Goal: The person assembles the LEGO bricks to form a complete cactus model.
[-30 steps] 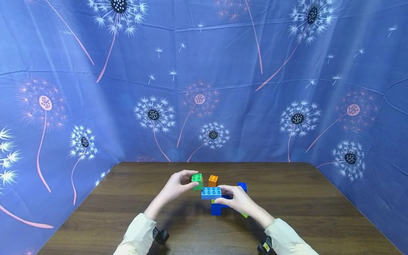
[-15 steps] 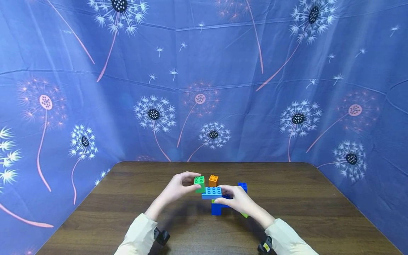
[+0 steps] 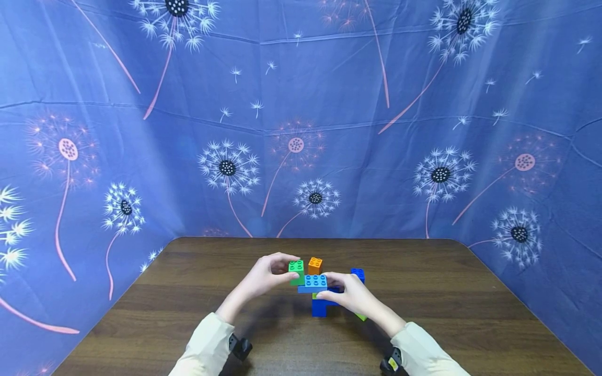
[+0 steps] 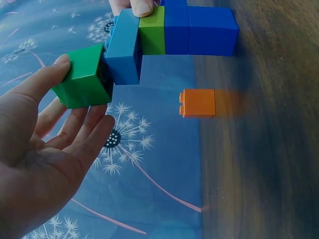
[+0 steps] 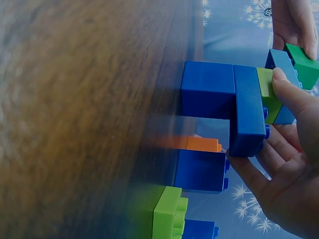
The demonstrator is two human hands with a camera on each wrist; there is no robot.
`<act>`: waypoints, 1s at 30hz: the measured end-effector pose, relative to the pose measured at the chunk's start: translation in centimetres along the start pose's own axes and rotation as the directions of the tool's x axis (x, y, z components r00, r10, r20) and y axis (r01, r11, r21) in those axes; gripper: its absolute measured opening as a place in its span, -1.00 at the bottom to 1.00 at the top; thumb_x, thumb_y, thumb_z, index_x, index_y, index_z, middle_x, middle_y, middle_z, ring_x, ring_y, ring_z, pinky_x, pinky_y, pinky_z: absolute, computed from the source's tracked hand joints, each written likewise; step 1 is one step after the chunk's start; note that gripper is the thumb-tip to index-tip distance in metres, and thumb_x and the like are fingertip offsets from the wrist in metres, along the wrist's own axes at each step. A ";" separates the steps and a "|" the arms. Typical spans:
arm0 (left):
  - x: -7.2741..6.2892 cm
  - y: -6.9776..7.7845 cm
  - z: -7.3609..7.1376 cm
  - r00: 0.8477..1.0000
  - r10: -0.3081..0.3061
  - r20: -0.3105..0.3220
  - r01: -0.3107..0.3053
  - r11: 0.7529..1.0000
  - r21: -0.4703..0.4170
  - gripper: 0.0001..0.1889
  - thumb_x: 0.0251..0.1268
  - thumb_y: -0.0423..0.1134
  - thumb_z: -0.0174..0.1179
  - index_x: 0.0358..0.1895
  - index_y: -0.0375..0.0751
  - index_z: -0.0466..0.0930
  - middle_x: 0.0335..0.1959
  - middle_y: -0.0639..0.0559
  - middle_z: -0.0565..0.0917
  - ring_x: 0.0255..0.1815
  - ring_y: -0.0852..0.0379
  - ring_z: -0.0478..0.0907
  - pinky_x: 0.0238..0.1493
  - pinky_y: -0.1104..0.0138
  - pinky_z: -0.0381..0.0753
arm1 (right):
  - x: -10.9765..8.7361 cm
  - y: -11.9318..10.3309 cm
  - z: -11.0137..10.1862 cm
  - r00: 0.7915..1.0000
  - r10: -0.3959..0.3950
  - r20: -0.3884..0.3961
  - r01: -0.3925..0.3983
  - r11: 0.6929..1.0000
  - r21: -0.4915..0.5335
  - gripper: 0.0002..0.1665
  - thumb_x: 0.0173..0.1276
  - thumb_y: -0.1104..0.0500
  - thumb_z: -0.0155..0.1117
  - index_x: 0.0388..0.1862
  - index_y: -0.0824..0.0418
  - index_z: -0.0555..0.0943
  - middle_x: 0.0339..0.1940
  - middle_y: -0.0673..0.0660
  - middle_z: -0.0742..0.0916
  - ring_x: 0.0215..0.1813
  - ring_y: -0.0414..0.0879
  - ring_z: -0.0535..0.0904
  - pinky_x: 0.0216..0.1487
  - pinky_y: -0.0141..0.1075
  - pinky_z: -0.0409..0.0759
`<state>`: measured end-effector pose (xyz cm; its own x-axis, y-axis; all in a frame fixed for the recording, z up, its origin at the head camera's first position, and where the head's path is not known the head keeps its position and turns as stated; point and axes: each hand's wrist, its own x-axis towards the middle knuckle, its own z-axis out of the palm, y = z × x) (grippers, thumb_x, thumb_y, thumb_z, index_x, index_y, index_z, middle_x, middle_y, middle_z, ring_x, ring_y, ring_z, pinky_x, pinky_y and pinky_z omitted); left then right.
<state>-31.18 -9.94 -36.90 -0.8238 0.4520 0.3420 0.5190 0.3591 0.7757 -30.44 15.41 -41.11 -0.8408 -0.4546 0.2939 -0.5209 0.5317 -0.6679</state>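
Note:
My left hand (image 3: 265,277) pinches a green toy building brick (image 3: 296,271) between thumb and fingers, right at the studs of the light blue brick's (image 3: 316,283) left end. My right hand (image 3: 350,292) grips a brick stack with the thumb on its lime layer (image 5: 268,92) and fingers at the long dark blue brick (image 5: 248,107). From the bottom, the stack has a dark blue block (image 3: 319,308), the long dark blue brick, the lime brick and the light blue brick on top, which juts out to the left.
On the wooden table (image 3: 188,292), an orange brick (image 3: 315,266) stands behind the stack. A dark blue brick (image 3: 357,274) is behind my right hand. A lime brick (image 5: 168,214) shows partly beneath that hand, and another blue brick (image 5: 199,229) lies near it.
My left hand has moved the green brick right and slightly down, over the light blue brick's left end, covering its left studs. The right hand and stack have stayed nearly still.

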 end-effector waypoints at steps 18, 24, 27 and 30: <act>-0.1 1.3 -0.1 0.998 0.053 0.030 -0.055 0.998 0.041 -0.64 0.19 -0.33 0.26 0.06 -0.36 0.54 -0.17 -0.20 0.63 -0.20 0.00 0.62 -0.12 0.30 0.61 | 0.0 -0.1 -0.2 1.000 0.002 -0.001 -0.002 1.000 0.022 -0.43 0.23 -0.09 0.29 0.12 0.20 0.54 -0.12 0.09 0.74 -0.06 -0.04 0.66 -0.02 -0.14 0.59; -0.8 3.2 -0.4 0.999 0.030 0.041 -0.031 0.999 0.018 -0.65 0.21 -0.37 0.23 0.06 -0.41 0.52 -0.15 -0.26 0.62 -0.17 -0.07 0.62 -0.09 0.23 0.61 | 0.1 -0.1 -0.2 1.000 0.016 0.016 -0.017 0.999 0.031 -0.44 0.23 -0.09 0.28 0.13 0.18 0.54 -0.13 0.07 0.74 -0.07 -0.06 0.66 -0.03 -0.15 0.60; -0.6 2.2 -0.2 0.999 0.027 0.034 -0.028 1.000 0.015 -0.63 0.21 -0.35 0.23 0.08 -0.37 0.52 -0.14 -0.24 0.61 -0.15 -0.08 0.62 -0.08 0.20 0.61 | 0.1 -0.1 -0.2 1.000 0.018 0.020 -0.019 0.999 0.032 -0.43 0.23 -0.09 0.28 0.14 0.18 0.54 -0.13 0.08 0.74 -0.07 -0.06 0.66 -0.03 -0.14 0.60; -0.4 0.8 0.1 0.999 0.027 0.028 -0.028 0.999 0.018 -0.63 0.21 -0.31 0.24 0.09 -0.31 0.53 -0.13 -0.19 0.62 -0.15 -0.03 0.62 -0.09 0.22 0.61 | 0.0 0.0 -0.2 1.000 0.015 0.022 -0.015 0.999 0.031 -0.42 0.24 -0.09 0.28 0.14 0.19 0.53 -0.12 0.09 0.74 -0.06 -0.05 0.65 -0.03 -0.14 0.60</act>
<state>-30.49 -9.77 -36.48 -0.8028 0.4841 0.3480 0.5456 0.3614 0.7561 -30.49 15.52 -40.92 -0.8450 -0.4621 0.2692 -0.5030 0.5159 -0.6934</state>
